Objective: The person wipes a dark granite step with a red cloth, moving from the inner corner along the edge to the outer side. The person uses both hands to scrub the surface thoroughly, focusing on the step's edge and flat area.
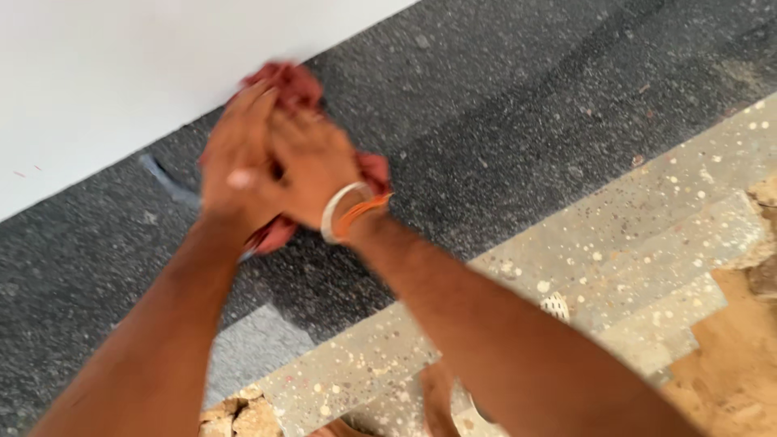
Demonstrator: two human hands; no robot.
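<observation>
left hand [236, 166]: pressed against the right one, fingers curled onto a red cloth [283, 85]; frame is motion-blurred, so finger detail is soft.
right hand [312, 166]: overlaps the left, closed over the same cloth; a white bangle [338, 209] and an orange thread [364, 212] sit on the wrist.
red cloth: bunched between both hands. One fold sticks out above the fingertips, another shows at the right by the wrist, a third below the left palm. Most of it is hidden by the hands.
cloth vs surface: cannot tell whether the cloth touches the dark speckled stone slab [502, 146] under it or hangs just above.
slab: dark grey granite-like strip running diagonally, meeting a white wall [121, 73] at upper left.
blue streak [166, 180]: short mark on the slab just left of the left hand; too blurred to identify.
lower edge: lighter, paint-spattered stone ledge [615, 243] borders the slab; beyond it sandy, rubble-strewn ground [728, 356] at lower right.
forearms: both enter from the bottom edge and converge at the cloth.
</observation>
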